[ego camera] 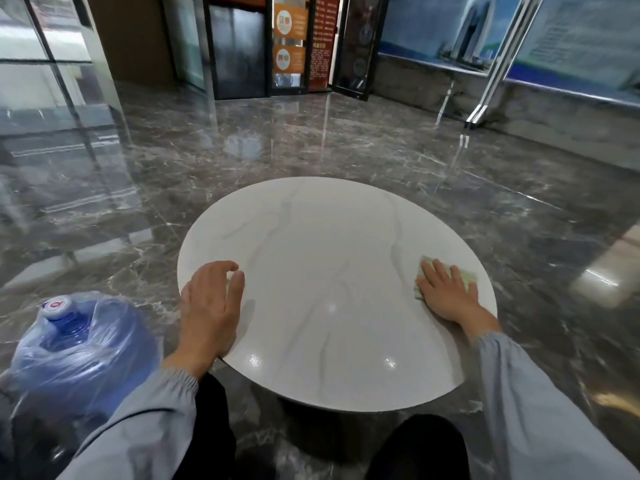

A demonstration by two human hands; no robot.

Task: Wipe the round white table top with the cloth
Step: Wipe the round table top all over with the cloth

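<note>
The round white table top [322, 271] with faint grey veins fills the middle of the head view. A pale green cloth [465, 276] lies flat near the table's right edge. My right hand [445, 292] presses on the cloth with straight, spread fingers, covering most of it. My left hand [211, 306] hovers over the table's left edge, fingers loosely curved, holding nothing. Both arms wear grey-blue sleeves.
A large blue water jug [76, 344] wrapped in clear plastic stands on the floor to my left, close to the table. Glossy dark marble floor [346, 143] surrounds the table. Glass doors and panels stand far back. My dark trouser legs [419, 445] sit under the table's near edge.
</note>
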